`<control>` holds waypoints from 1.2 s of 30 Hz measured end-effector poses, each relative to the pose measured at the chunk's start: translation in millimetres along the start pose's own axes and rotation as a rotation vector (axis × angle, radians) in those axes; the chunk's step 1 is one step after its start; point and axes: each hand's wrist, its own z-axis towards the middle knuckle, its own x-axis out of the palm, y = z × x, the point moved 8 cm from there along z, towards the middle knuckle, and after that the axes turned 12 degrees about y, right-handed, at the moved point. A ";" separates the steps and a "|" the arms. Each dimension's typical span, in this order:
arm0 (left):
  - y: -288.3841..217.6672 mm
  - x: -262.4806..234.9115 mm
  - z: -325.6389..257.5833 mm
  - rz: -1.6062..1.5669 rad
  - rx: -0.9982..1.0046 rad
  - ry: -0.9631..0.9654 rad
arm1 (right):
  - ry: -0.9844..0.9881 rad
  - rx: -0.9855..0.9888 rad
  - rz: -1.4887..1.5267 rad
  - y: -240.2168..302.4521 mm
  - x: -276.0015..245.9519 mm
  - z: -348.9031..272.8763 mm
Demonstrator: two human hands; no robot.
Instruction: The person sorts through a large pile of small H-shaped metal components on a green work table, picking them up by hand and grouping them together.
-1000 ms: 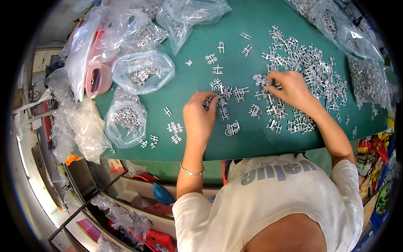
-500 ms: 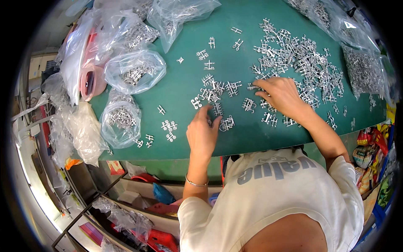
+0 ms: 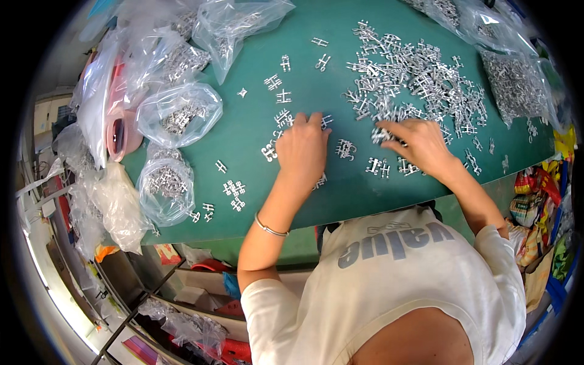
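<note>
Small silver metal parts lie scattered over a green table top (image 3: 255,134). My left hand (image 3: 302,152) lies palm down over a few of them near the table's middle, fingers spread and touching parts (image 3: 283,117). My right hand (image 3: 418,145) reaches into the edge of a big heap of the same parts (image 3: 420,73), fingertips pinched among them; what it holds is hidden. More loose parts (image 3: 377,165) lie between the two hands.
Clear plastic bags with metal parts (image 3: 176,115) (image 3: 165,182) stand at the left, more bags (image 3: 231,18) at the back and at the right (image 3: 517,85). A pink roll (image 3: 118,134) sits at the left edge. Shelves with clutter lie below the table's near edge.
My left hand has moved forward and flattened over the parts at the middle. My right hand has stayed at the heap's edge, shifting slightly.
</note>
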 end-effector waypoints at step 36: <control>-82.3 47.0 -56.4 -0.488 0.137 0.113 | -0.327 -0.122 2.157 -56.9 7.6 -89.8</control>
